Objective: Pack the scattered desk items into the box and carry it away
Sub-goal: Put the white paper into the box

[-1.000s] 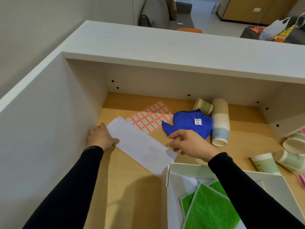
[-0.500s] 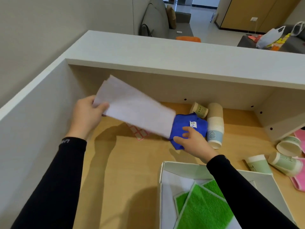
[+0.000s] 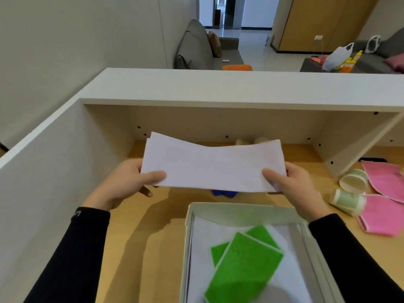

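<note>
A folded white paper (image 3: 213,165) is held level in the air above the desk, just beyond the far rim of the box. My left hand (image 3: 124,183) grips its left end and my right hand (image 3: 293,185) grips its right end. The grey-white box (image 3: 231,209) stands on the wooden desk below and in front, holding white sheets and two green cloths (image 3: 242,265). Only a sliver of the blue cloth (image 3: 224,192) shows under the paper. The paper hides the red label sheet and most of the stacked cups.
Two paper cups (image 3: 349,191) lie on their sides at the right, next to pink cloths (image 3: 384,197). A white partition wall (image 3: 50,171) closes the left side and a shelf (image 3: 218,88) runs across the back. An angled shelf support (image 3: 349,154) stands at right.
My left hand lifted the paper off the desk. My right hand left the blue cloth and took the paper's right end. The paper now sits level between both hands.
</note>
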